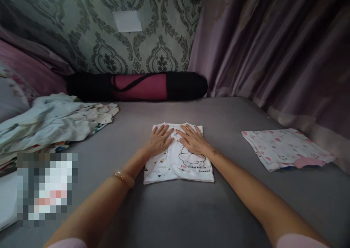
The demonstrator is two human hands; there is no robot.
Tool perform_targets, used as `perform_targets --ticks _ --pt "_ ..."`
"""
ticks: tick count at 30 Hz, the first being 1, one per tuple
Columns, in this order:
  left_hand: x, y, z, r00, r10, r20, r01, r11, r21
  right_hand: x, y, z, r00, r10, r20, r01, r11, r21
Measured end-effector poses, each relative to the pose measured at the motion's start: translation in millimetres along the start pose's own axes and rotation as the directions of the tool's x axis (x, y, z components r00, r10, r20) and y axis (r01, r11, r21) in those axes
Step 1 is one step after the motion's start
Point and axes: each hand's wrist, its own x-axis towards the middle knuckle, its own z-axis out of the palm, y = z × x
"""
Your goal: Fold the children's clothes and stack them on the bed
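A small white garment (175,169) with a car drawing and lettering lies folded into a flat, roughly square shape on the grey sheet. My left hand (160,140) rests flat on its upper left part, fingers spread. On the upper right part lies my right hand (192,139), also flat with the fingers apart. Both palms press on the cloth and neither hand grips it. Parts of the print are hidden beneath my hands. The garment's lower edge shows between my forearms.
Folded white cloth with pink prints (284,146) lies at the right. A loose heap of clothes (54,117) is at the left, above a pixelated patch. A long black and pink bag (139,87) lies along the patterned wall. Purple curtains (259,40) hang at the right.
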Motion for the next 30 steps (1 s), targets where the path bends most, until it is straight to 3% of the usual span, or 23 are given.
perform_targets --ticks 4,8,10,15,18,23,26,30 --pt "0 5 -9.0 1.0 -0.006 0.017 0.006 1.0 0.018 2 -4 -3 0.999 0.024 -0.026 -0.024 1.0 0.006" --pt "-13 24 -27.5 0.996 -0.004 -0.09 0.01 0.997 0.074 -11 -16 -12 0.996 0.03 -0.085 -0.03 1.0 -0.003" --pt "-30 40 -35.4 0.995 0.001 -0.096 0.007 0.996 0.089 -29 -28 -17 0.997 0.033 -0.068 -0.032 0.999 0.011" --pt "-91 69 -34.2 0.992 0.095 0.08 -0.097 0.995 0.028 -88 -59 -16 0.998 -0.002 0.057 -0.002 0.997 0.078" --pt "-107 69 -25.1 0.989 0.086 0.118 -0.084 0.996 -0.02 -104 -67 -9 0.997 -0.017 0.07 0.012 0.998 0.065" --pt "-103 64 -18.5 0.991 0.091 0.096 -0.086 0.995 -0.055 -101 -69 -7 0.997 0.012 0.076 -0.017 0.998 0.067" --pt "-107 61 -24.0 0.991 0.098 0.097 -0.09 0.993 -0.078 -109 -70 -14 0.996 0.002 0.084 -0.011 0.994 0.108" --pt "-133 46 -41.2 0.989 0.147 0.02 -0.143 0.983 -0.112 -141 -64 -25 0.999 -0.032 0.028 0.026 0.981 0.193"
